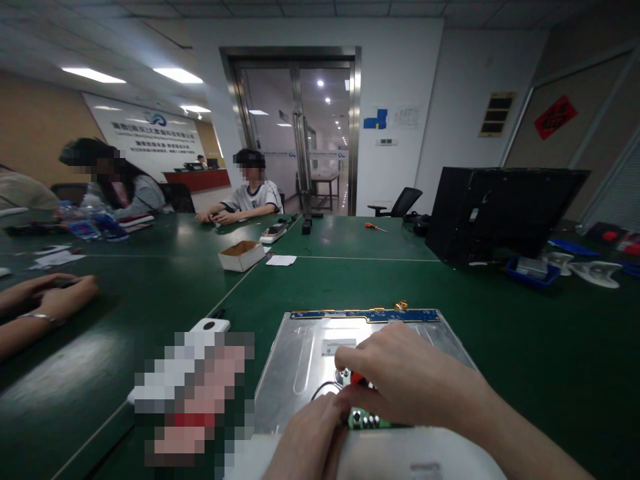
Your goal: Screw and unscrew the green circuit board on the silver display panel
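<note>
A flat silver metal panel (280, 360), like the back of a display, lies in front of me, with a blue circuit strip (340, 316) along its far edge. My right hand (385, 370) is bent over the panel, fingers curled around a small red piece (357, 378) whose kind is mostly hidden. Close beside it, my left hand (315, 427) is closed, its fingertips meeting the right hand; what it holds, if anything, is hidden. Below the hands shows part of a green circuit board (370, 419). A thin dark wire (325, 387) curves over the metal.
An open cardboard box (242, 257) stands mid-table, with an orange screwdriver (375, 227) farther back. On the right are a black monitor-like casing (500, 213) and a blue tray (533, 272). A white device (210, 325) lies left. Another person's hands (65, 297) rest at the left; others sit beyond.
</note>
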The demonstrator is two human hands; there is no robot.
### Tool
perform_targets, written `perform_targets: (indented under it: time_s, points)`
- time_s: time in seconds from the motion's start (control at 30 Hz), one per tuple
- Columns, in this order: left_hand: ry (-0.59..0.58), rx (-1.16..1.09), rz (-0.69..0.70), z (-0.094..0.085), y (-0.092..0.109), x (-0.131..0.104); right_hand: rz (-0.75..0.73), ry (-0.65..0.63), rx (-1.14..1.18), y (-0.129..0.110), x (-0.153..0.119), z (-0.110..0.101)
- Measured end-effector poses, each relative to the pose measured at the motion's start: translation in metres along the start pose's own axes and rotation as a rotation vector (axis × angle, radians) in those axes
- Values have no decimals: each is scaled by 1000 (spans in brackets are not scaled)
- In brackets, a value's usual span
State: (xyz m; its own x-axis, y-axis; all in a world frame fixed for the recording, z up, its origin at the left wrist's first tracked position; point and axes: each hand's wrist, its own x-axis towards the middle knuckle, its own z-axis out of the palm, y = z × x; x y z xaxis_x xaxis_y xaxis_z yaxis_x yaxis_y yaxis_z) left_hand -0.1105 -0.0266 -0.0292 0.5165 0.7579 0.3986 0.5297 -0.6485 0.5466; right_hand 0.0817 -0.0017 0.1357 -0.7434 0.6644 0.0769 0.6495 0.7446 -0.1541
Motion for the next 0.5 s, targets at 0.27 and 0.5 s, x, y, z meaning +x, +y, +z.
perform_targets:
  time_s: [0.27,0.5]
  points:
    - [-9,-32,57,-3,4,6,-76,14,22,-2,-6,-3]
    - [16,-2,83,-2,4,8,-1,-9,-19,0,-1,-1]
